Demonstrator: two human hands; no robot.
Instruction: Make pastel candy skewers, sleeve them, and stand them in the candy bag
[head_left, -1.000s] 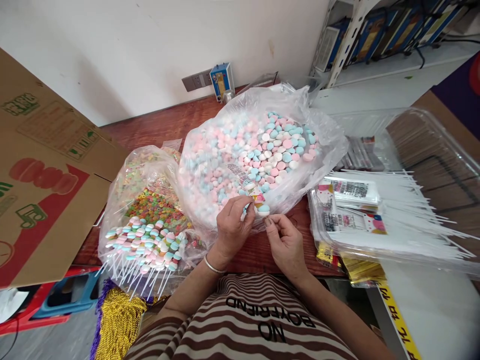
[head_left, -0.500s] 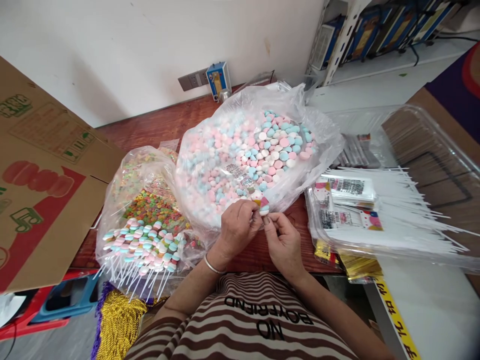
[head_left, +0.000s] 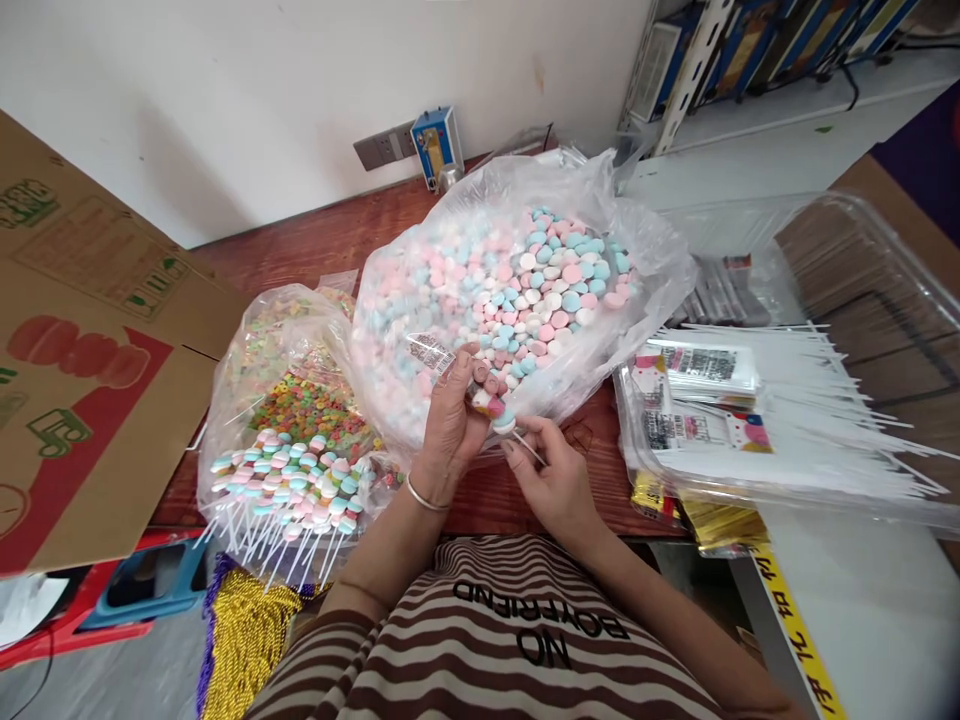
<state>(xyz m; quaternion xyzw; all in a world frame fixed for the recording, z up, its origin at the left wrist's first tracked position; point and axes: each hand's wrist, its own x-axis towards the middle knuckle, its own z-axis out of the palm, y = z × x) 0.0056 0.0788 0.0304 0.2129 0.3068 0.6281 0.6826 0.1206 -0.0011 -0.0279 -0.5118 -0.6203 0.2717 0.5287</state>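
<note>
My left hand is closed on a small clear printed candy bag, its fingers bent round the lower part. Partly inside the bag is a candy skewer, whose blue and white marshmallow shows at the bag's mouth. My right hand pinches the white stick below that marshmallow. Behind both hands lies a large plastic bag of pink, blue and white marshmallows. At the left, a bunch of marshmallow skewers rests on a bag of colourful ring candies.
A clear plastic tray at the right holds white sticks and printed bags. Gold twist ties lie by its front edge. A cardboard box stands at the left. A blue device is by the wall.
My left hand has turned and risen slightly, and the printed bag now stands out past its fingers. My right hand has shifted down onto the stick, which now shows.
</note>
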